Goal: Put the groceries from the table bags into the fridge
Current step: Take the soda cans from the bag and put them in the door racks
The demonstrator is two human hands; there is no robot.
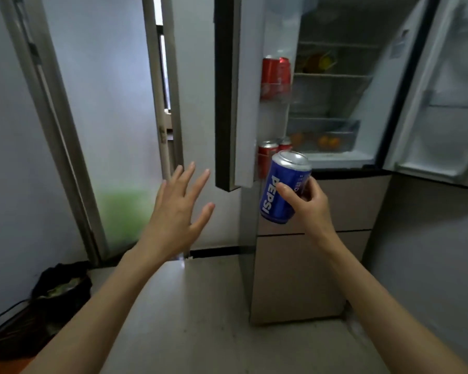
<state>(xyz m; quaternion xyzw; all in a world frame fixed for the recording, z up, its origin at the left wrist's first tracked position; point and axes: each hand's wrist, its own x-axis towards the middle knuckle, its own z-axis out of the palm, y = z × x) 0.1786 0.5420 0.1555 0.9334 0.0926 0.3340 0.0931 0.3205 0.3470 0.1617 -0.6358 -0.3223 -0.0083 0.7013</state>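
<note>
Both bare forearms reach forward over pale floor. Left hand (179, 211): held up in the air, fingers straight and spread, touching nothing, near the edge of the left fridge door (227, 103). Right hand (305, 203): thumb and fingers wrapped round a blue Pepsi aluminium can (281, 190), can tilted with its top leaning right, held just beside the lower door shelf.

Down left on the floor: black bag (62, 287), open, contents unclear.

Tall beige fridge (295, 279), both upper doors swung open. Red soda cans (274, 75) on the left door's upper shelf; more red cans (268, 152) on its lower shelf. Deeper in: orange fruits (328, 143) in a clear drawer; something yellow on a wire shelf, blurred.
</note>
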